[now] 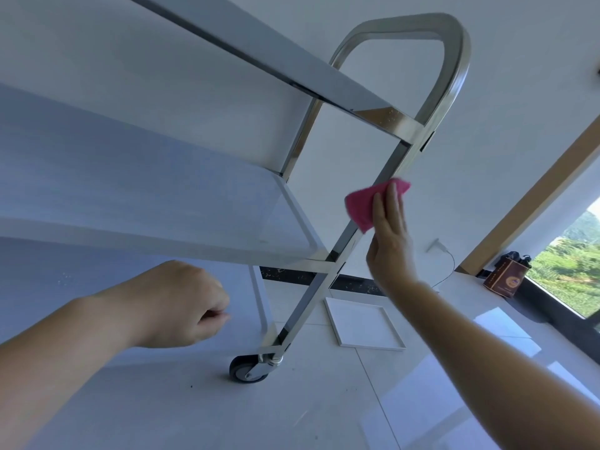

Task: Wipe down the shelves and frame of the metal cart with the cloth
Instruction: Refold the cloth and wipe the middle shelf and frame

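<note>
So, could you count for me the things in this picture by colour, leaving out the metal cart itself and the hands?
Pink: 1, the cloth pressed on the cart's upright by the right hand
White: 1, the flat tray on the floor
Brown: 1, the box by the window
Grey: 1, the caster wheel
Total: 4

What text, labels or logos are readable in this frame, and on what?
Brown box on the window ledge: a round emblem and lines of print on its faces, too small and blurred to read.
Metal cart, pink cloth, white tray on the floor: no text visible.
Nothing legible anywhere in the head view.
</note>
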A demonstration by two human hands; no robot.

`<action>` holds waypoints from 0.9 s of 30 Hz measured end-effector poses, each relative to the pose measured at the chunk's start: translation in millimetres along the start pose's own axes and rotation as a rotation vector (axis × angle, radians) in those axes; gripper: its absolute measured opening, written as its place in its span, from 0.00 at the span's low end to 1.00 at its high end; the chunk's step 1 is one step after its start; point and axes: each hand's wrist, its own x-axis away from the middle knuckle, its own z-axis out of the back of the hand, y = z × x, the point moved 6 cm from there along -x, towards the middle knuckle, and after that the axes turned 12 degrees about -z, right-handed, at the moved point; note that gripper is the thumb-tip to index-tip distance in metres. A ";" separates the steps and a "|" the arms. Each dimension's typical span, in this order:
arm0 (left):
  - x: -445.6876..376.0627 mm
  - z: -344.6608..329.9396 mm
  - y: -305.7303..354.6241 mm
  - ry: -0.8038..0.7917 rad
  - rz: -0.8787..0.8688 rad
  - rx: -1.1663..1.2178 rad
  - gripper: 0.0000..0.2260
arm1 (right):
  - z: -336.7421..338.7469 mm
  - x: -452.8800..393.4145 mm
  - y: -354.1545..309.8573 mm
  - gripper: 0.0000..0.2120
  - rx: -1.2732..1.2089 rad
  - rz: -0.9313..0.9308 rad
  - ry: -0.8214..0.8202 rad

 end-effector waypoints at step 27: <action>16.7 17.7 -5.8 0.048 0.043 -0.046 0.17 | 48.0 -71.5 -61.8 0.19 0.484 0.581 -0.064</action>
